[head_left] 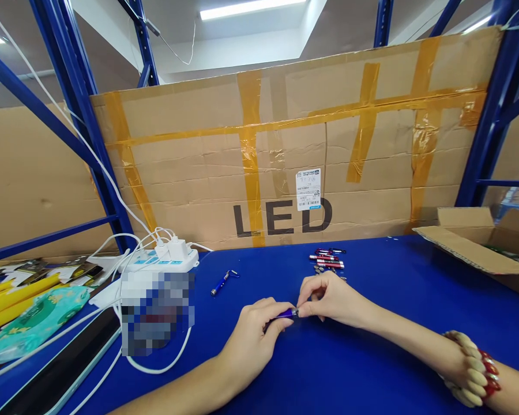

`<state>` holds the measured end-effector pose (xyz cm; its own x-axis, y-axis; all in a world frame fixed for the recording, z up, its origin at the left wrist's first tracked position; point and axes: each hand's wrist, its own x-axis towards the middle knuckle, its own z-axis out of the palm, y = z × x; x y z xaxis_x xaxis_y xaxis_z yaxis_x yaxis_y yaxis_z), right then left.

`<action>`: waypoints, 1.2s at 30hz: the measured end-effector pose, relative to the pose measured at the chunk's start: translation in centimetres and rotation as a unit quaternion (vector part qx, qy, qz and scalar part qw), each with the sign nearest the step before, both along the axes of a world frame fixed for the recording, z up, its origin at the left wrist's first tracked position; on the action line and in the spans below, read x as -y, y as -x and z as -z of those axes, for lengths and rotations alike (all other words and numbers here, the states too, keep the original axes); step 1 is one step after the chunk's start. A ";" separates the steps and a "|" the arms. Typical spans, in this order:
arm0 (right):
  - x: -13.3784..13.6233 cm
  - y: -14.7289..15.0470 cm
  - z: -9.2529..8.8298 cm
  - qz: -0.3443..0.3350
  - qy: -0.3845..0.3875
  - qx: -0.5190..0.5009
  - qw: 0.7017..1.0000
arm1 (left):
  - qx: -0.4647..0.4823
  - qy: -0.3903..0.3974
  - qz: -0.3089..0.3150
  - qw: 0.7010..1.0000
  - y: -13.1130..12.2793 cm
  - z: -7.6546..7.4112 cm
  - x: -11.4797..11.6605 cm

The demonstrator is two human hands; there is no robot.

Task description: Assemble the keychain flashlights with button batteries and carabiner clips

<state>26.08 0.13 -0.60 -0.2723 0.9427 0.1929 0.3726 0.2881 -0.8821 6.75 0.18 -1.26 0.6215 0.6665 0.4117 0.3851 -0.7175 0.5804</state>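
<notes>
My left hand (253,337) is closed around a small blue pen-shaped flashlight (286,314), low over the blue table (372,357). My right hand (328,300) pinches the flashlight's silver tip with its fingertips, so both hands meet at the middle of the view. A beaded bracelet (469,369) is on my right wrist. Just beyond my right hand lies a small pile of red and silver keychain flashlights (327,260). Another blue flashlight (221,282) lies alone on the table to the left.
A white power strip (160,262) with plugs and white cables sits at the left, by a blurred patch. Yellow and teal packages (30,317) lie at far left. An open cardboard box (476,242) stands at right. A taped "LED" cardboard sheet (285,167) backs the table.
</notes>
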 end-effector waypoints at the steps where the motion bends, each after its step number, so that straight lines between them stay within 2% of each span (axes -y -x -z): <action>1: 0.0 0.0 0.0 -0.003 0.006 -0.002 1.000 | -0.001 -0.003 0.006 1.000 0.0 0.0 0.0; 9: 0.8 0.8 0.3 0.001 0.041 -0.032 0.999 | -0.016 -0.058 0.024 0.998 0.4 0.6 0.0; 16: 1.2 1.4 0.3 0.016 0.063 -0.074 0.995 | 0.020 -0.085 0.029 0.996 0.5 1.0 -0.3; 20: 1.6 1.4 -0.1 0.026 0.150 -0.056 0.987 | 0.031 -0.092 0.028 0.995 0.5 1.0 -0.5; 23: 2.1 1.7 -0.6 0.015 0.224 -0.088 0.971 | 0.049 -0.099 0.039 0.993 0.5 0.9 -0.5; 26: 2.6 2.0 -0.8 0.002 0.249 -0.116 0.962 | 0.057 -0.099 0.046 0.992 0.5 0.7 -0.6; 30: 2.4 2.1 -0.5 0.007 0.218 -0.110 0.970 | 0.069 -0.079 0.031 0.994 0.4 0.4 -0.4; 32: 2.0 2.0 -0.2 0.025 0.172 -0.076 0.982 | 0.078 -0.049 0.007 0.996 0.2 0.2 -0.3; 34: 1.7 1.8 0.0 0.063 0.073 -0.022 0.995 | 0.083 -0.010 -0.018 0.996 0.0 0.1 -0.2; 36: 1.5 1.5 -0.1 0.107 -0.059 0.034 0.992 | 0.085 0.021 -0.030 0.996 -0.2 0.0 -0.2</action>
<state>24.56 -1.35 -0.51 -0.0844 0.9524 0.2929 0.4946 0.2952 -0.8174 6.95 0.39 -1.29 0.5038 0.7199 0.4773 0.3211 -0.6691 0.6702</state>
